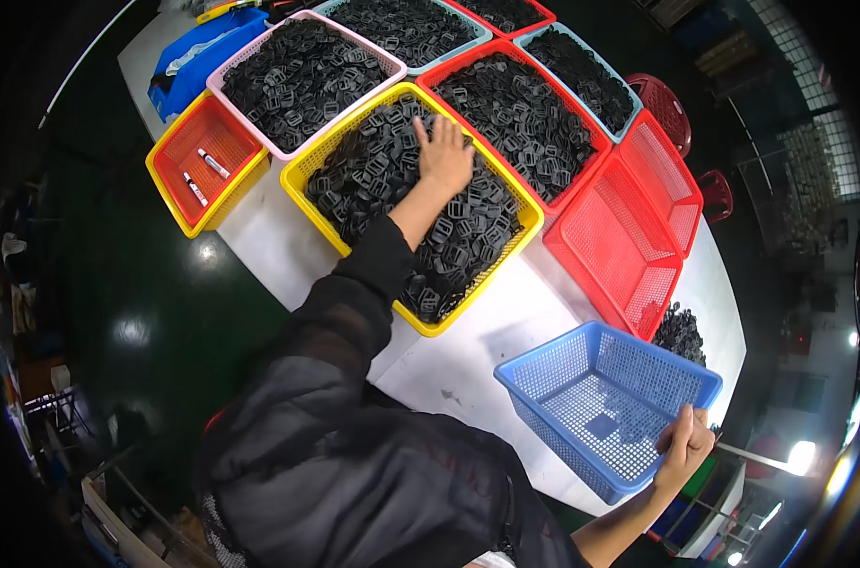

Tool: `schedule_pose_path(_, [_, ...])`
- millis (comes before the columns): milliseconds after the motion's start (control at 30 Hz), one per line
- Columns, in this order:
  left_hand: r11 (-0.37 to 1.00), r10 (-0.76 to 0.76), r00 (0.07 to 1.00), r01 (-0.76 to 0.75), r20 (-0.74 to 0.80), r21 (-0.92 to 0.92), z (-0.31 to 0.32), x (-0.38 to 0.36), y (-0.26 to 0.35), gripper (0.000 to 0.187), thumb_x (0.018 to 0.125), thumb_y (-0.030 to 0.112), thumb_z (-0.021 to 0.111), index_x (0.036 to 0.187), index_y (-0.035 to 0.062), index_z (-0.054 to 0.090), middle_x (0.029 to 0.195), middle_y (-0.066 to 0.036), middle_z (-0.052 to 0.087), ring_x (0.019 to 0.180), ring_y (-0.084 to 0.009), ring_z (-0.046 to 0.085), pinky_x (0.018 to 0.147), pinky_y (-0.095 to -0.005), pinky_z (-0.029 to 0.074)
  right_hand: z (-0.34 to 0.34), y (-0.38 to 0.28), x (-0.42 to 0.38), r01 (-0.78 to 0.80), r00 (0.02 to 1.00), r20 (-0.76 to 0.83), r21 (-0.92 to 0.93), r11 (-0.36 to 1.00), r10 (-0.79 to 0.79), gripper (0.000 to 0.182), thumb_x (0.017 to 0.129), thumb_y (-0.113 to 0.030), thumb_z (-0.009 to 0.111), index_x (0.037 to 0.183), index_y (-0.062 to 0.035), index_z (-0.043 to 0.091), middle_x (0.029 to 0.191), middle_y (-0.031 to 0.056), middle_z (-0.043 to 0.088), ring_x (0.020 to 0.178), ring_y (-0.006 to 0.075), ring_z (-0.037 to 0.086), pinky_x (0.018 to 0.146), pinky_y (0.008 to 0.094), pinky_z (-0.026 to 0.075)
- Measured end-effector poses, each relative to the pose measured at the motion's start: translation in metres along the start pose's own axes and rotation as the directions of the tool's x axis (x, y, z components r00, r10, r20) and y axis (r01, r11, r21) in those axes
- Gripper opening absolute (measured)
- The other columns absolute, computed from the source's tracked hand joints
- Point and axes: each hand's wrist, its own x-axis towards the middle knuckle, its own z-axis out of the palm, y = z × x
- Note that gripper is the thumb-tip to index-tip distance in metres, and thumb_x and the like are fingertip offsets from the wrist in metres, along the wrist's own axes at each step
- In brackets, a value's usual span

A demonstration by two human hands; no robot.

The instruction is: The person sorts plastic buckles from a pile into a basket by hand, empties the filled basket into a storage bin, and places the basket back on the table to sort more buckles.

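My left hand reaches out over a yellow mesh basket filled with black plastic strap buckles. Its fingers are spread and rest on or just above the buckles near the far rim; whether they touch is hard to tell. On the right, my right hand grips the rim of a blue mesh basket, thumb on the inner side and fingers curled outside. This basket tilts toward me, and its bare mesh floor shows.
Pink and red baskets of black buckles stand beyond the yellow one. Red nested baskets sit at right, near a loose buckle pile. Two markers lie in a red-lined basket at left. The white table's edge is nearby.
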Motion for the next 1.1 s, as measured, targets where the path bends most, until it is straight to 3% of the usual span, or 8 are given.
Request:
schedule_pose_path(67, [0.999,-0.033,0.999,0.034,-0.041,0.034,0.0,0.013,-0.026,0.054,0.098,0.038,0.032,0.144,0.0082,0.036,0.152,-0.01,0.029,0.144,-0.027,0.017,0.11,-0.0662,-0.002,0.0,0.011,-0.001,-0.05,0.999,-0.016,0.011,0.999,0.05,0.051,0.095,-0.013,0.048,0.045,-0.0023,0.042,0.042,0.0031,0.04,0.05,0.0146,0.028,0.061,0.0334,0.027])
schedule_pose_path(200, [0.987,0.018,0.999,-0.026,-0.049,-0.158,0.01,0.026,-0.08,0.045,0.095,0.035,0.041,0.139,0.0268,0.043,0.15,-0.006,0.033,0.141,-0.0278,0.023,0.107,-0.0702,0.012,0.009,0.019,0.007,-0.011,1.0,0.008,0.017,1.0,0.011,0.052,0.095,-0.013,0.048,0.045,-0.002,0.043,0.042,0.0035,0.041,0.051,0.0149,0.029,0.061,0.0333,0.027])
schedule_pose_path(333, [0.941,-0.039,0.98,-0.031,-0.197,-0.337,0.016,-0.003,-0.125,0.039,0.093,0.028,0.045,0.128,0.0156,0.054,0.135,-0.01,0.048,0.13,-0.0266,0.04,0.106,-0.0557,0.031,0.015,0.025,0.012,-0.011,1.0,0.027,0.039,0.999,0.01,0.052,0.095,-0.012,0.048,0.045,-0.002,0.043,0.042,0.0036,0.041,0.051,0.015,0.029,0.061,0.0334,0.027])
schedule_pose_path(500, [0.949,-0.101,0.956,0.009,-0.274,-0.316,0.021,-0.054,-0.158,0.038,0.091,0.025,0.048,0.126,0.013,0.054,0.129,-0.012,0.052,0.124,-0.0275,0.046,0.104,-0.0489,0.034,0.016,0.038,0.008,-0.01,0.999,0.034,0.063,0.998,0.008,0.051,0.096,-0.012,0.047,0.045,-0.0017,0.044,0.042,0.0035,0.042,0.052,0.0147,0.03,0.061,0.0332,0.027])
schedule_pose_path(567, [0.862,-0.175,0.976,0.089,-0.13,-0.498,0.017,-0.077,-0.166,0.039,0.092,0.028,0.048,0.128,0.0134,0.053,0.134,-0.012,0.049,0.129,-0.0297,0.041,0.104,-0.0565,0.031,0.015,0.039,0.003,-0.004,1.0,0.03,0.057,0.998,0.002,0.051,0.096,-0.012,0.047,0.046,-0.0014,0.044,0.042,0.0034,0.042,0.052,0.0146,0.03,0.061,0.0331,0.027])
schedule_pose_path(700, [0.922,-0.219,0.957,0.139,-0.188,-0.362,0.001,-0.12,-0.131,0.046,0.093,0.036,0.048,0.134,0.016,0.048,0.146,-0.013,0.037,0.139,-0.0351,0.025,0.098,-0.0772,0.016,0.012,0.051,-0.009,-0.055,0.998,0.023,0.094,0.994,0.053,0.051,0.096,-0.012,0.047,0.046,-0.0008,0.045,0.042,0.0035,0.041,0.05,0.0142,0.029,0.061,0.0328,0.028])
schedule_pose_path(900, [0.928,0.098,0.966,-0.176,-0.241,-0.327,0.0,-0.149,-0.062,0.056,0.092,0.045,0.048,0.142,0.0207,0.039,0.151,-0.01,0.03,0.142,-0.0329,0.02,0.102,-0.0755,0.006,0.008,0.045,-0.025,-0.019,1.0,0.0,0.084,0.996,0.019,0.051,0.096,-0.012,0.047,0.046,-0.0006,0.046,0.042,0.0034,0.041,0.049,0.0134,0.028,0.061,0.0327,0.028])
schedule_pose_path(1100, [0.973,-0.064,0.986,0.028,-0.152,-0.23,0.004,-0.156,-0.086,0.054,0.094,0.038,0.047,0.143,0.0168,0.037,0.153,-0.009,0.027,0.143,-0.0339,0.017,0.102,-0.0751,0.006,-0.02,0.068,-0.068,-0.103,0.99,-0.09,0.107,0.989,0.113,0.051,0.096,-0.011,0.046,0.047,-0.0013,0.048,0.042,0.0031,0.042,0.051,0.0129,0.03,0.06,0.0323,0.028])
